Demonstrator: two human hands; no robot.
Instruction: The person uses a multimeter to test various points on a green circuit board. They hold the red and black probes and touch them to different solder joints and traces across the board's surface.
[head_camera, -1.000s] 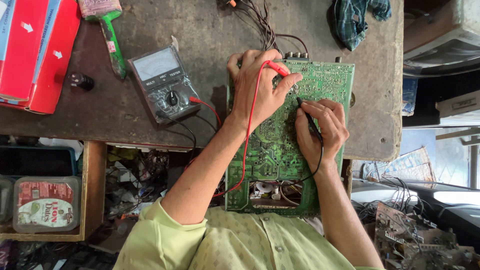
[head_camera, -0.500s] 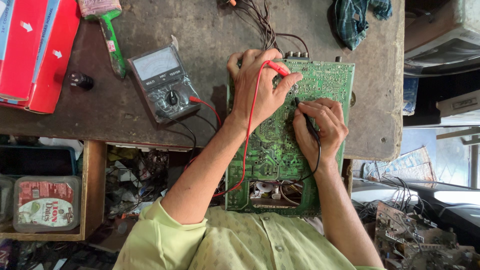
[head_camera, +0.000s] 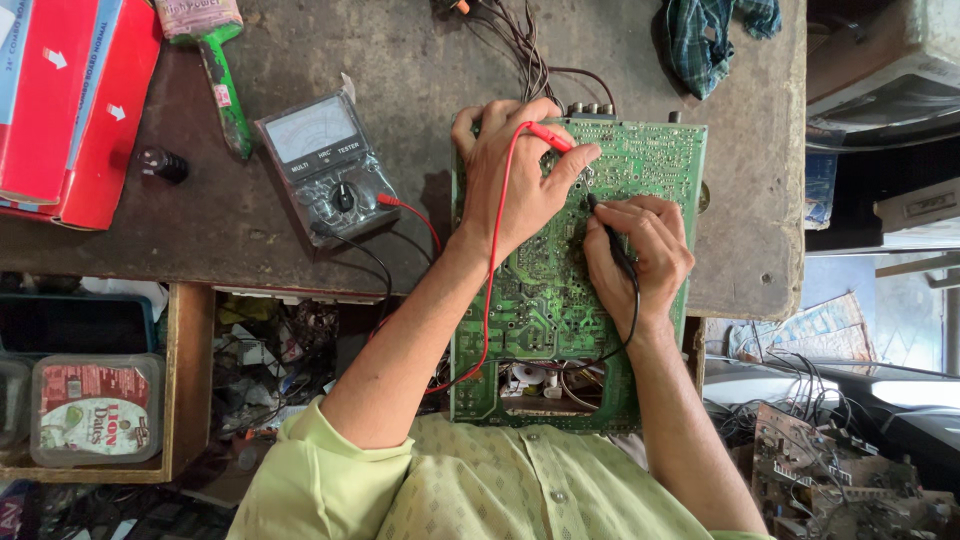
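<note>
The desk is taking most of the view; it is a dark, worn top, and its near edge is running across the middle of the picture. Red boxes are lying at its far left corner. The green circuit board is lying flat on the right part of the desk, with its solder side up, and its near end is sticking out over the desk edge toward the person's light green shirt. An analogue multimeter is sitting on the desk to the left of the board, well apart from it, with a red lead and a black lead coming out of its lower part. A checked cloth is lying at the far edge, and a green-handled tool is lying beside the meter, next to a small dark knob. A bundle of thin wires is running from the top edge of the board.

The left hand is resting on the upper left part of the board, and its fingers are closed around the red probe, with the tip pointing to the right onto the board. The right hand is resting on the right half of the board and is pinching the black probe like a pen, tip touching the board just under the left thumb. Both hands are nearly touching each other.
</note>
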